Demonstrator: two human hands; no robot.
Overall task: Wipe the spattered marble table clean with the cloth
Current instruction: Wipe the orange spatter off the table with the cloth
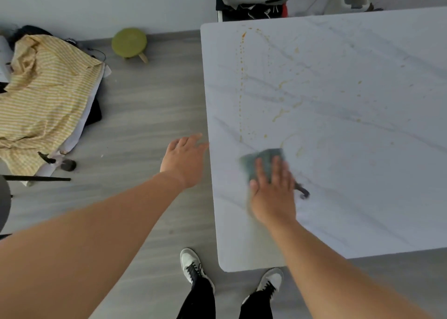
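Right hand (273, 193) presses cloth (262, 162) flat, fingers straight, near table (362, 197) edge at 9 o'clock; left hand (185, 160) spread, empty; near strip looks clean, spatter (242, 84) toward 12 o'clock remains

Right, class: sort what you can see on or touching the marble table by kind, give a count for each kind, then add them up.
Cloths: 1, the grey-green cloth under the right hand
Hands: 2, the right hand pressing flat on the cloth, the left hand at the table edge
Small dark objects: 1, a small dark object beside the right hand, blurred
Total: 4
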